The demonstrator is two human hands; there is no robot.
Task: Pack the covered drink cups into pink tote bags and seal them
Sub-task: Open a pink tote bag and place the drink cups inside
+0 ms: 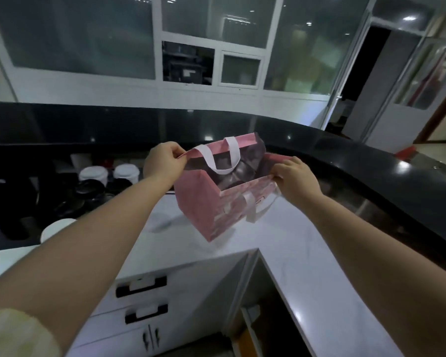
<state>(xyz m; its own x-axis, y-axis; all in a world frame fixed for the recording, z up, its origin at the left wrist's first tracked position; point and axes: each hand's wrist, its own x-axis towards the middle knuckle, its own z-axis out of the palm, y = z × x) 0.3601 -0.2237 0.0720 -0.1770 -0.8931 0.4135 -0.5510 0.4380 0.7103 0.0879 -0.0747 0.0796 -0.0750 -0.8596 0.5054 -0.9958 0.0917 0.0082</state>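
While both hands, L & R, pinch opposite rims, pink tote bag hangs mid-air; recommend opening mouth square before loading covered cups.

Pink tote bag held up and open, with the covered drink cups off to its left.
The bag hangs tilted with its mouth spread wide, the left hand and right hand each pinching one end of the rim. One white handle loops at the far rim and the other flops down the patterned near face (the inside is dark and its contents unclear). The cups, some with white lids and some with black lids, stand clustered well apart from the bag.
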